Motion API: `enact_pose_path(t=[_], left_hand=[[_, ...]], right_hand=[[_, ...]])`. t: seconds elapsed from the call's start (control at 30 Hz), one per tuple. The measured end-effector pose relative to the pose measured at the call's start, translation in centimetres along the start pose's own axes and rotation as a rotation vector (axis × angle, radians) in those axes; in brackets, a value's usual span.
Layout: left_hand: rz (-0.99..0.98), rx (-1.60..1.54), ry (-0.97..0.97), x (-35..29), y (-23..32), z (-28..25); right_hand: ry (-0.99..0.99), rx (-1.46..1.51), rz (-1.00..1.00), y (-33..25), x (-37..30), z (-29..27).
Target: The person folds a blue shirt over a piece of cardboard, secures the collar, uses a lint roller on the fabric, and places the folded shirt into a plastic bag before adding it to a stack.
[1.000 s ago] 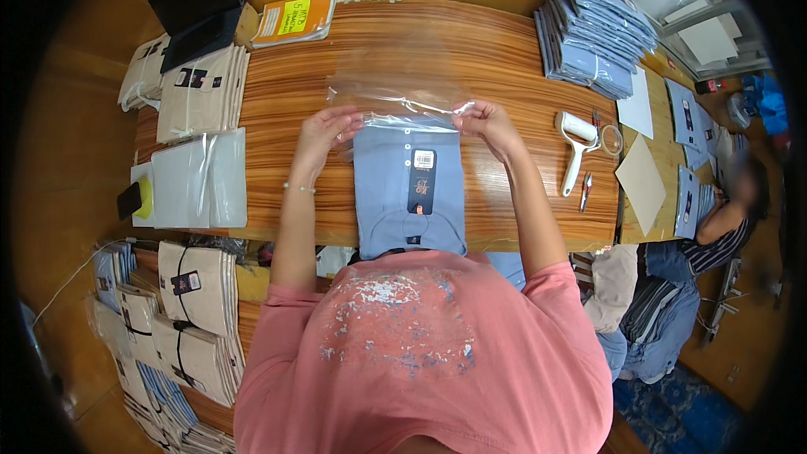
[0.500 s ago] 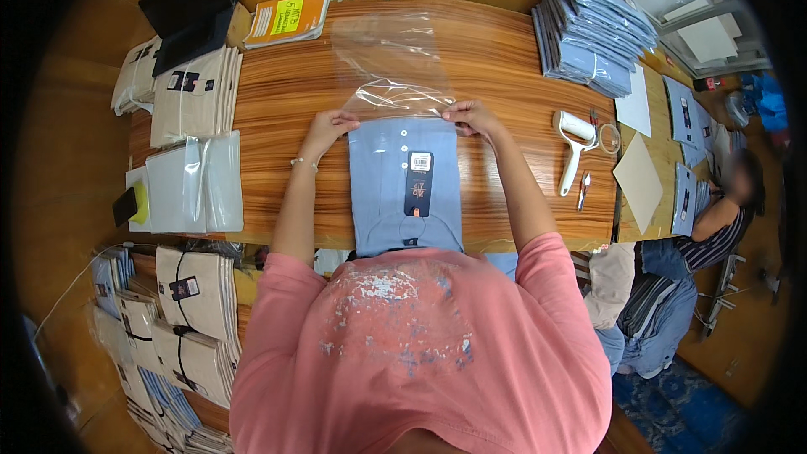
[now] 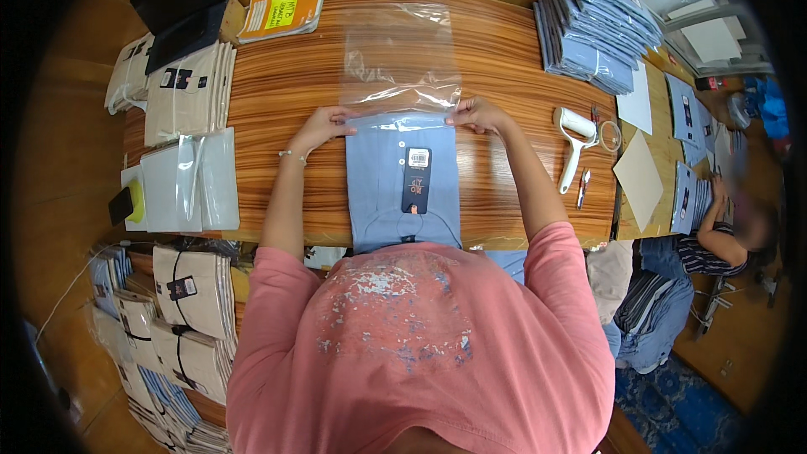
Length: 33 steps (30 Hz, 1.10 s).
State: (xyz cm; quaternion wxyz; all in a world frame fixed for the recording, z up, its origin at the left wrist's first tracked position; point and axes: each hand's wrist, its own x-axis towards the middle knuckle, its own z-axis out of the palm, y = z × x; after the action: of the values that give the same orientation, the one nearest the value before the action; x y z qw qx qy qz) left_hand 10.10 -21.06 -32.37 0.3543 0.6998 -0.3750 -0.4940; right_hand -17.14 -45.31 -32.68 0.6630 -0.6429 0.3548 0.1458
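A folded light-blue shirt lies in front of me, its collar end toward my body, with a dark hang tag on its buttoned front. Beyond it a clear plastic bag stretches flat over the table, its mouth overlapping the shirt's far end. My left hand pinches the bag's edge at the shirt's far left corner. At the far right corner, my right hand pinches the other side of the same bag. Both hands are closed, with thumbs against fingers.
Right of the shirt lie a white lint roller and small snips. Bagged blue shirts are stacked at the far right. Beige garments and clear bags sit left. A co-worker is at the right.
The bag lies flatter and straighter, and its mouth now covers the shirt's far edge. My hands have shifted slightly, still pinching the bag. The co-worker at the right has leaned nearer their table.
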Motion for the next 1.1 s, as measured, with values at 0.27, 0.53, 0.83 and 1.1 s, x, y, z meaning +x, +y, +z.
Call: enact_pose_path(t=[0.27,0.53,0.83,1.1], left_hand=[[0.204,0.003,0.212,1.7,-2.1,-0.4],[-0.141,0.127,-0.157,0.5,-1.4,-1.5],[-0.322,0.023,-0.326,-2.0,-1.0,-0.5],[-0.32,0.051,-0.383,-3.9,-1.2,0.9]], right_hand=[[-0.041,0.039,-0.049,0.0,0.7,0.2],[-0.151,0.033,0.08,-0.7,-0.8,0.4],[-0.185,0.316,0.072,0.2,-3.6,2.0],[-0.235,0.484,0.113,2.6,-7.3,5.1]])
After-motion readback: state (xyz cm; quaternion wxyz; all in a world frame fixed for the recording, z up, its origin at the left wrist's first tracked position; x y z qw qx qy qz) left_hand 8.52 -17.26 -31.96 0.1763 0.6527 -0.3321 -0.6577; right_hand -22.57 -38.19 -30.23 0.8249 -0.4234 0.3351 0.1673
